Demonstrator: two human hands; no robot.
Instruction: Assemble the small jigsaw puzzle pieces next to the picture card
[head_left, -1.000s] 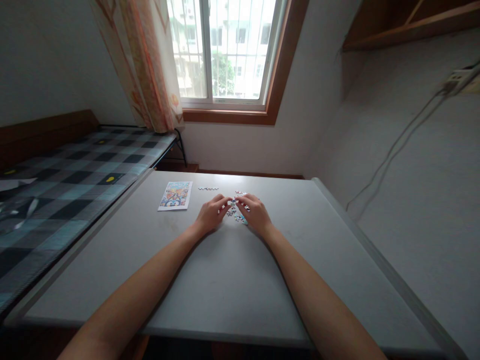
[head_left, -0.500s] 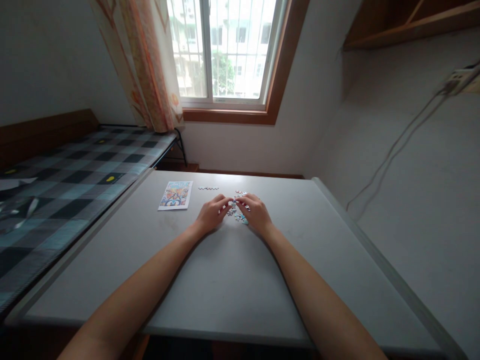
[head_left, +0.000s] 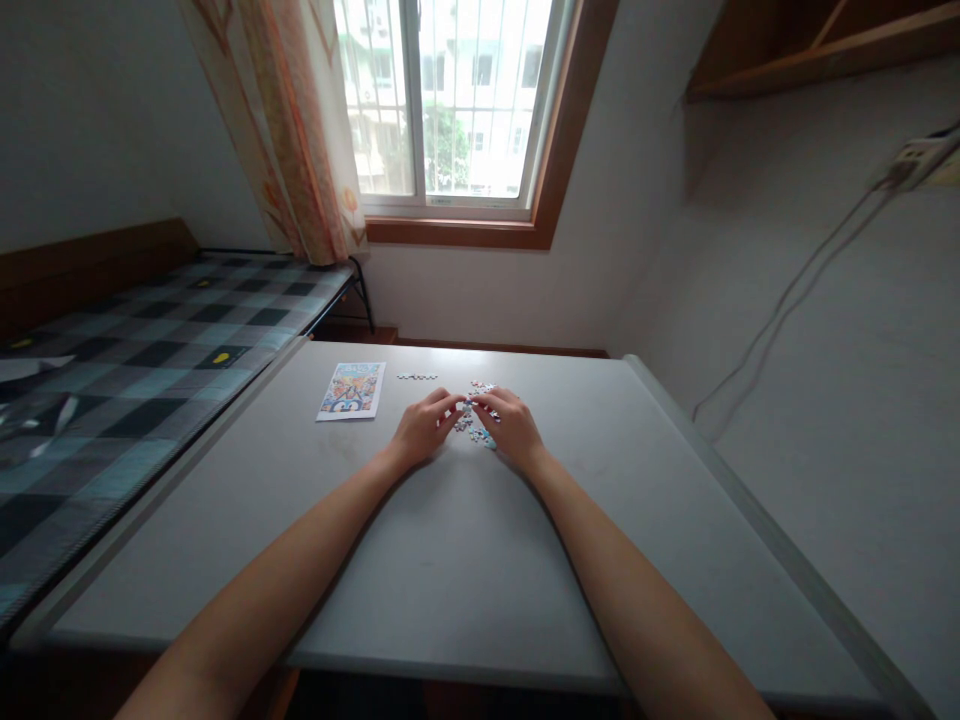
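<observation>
Both hands up close together over the white table [head_left: 435, 570]. Left hand [head_left: 421, 428] and right hand [head_left: 514, 427] pinch a small puzzle piece [head_left: 468, 404] between their fingertips — one piece or several joined, too small to tell. Loose pieces [head_left: 480, 436] lie just below and between the hands; more pieces [head_left: 480, 385] just beyond the right hand's fingers. Beyond the left hand, a short row of pieces [head_left: 417, 377]. Further left of that hand — a colourful printed sheet [head_left: 351, 391], lying flat.
</observation>
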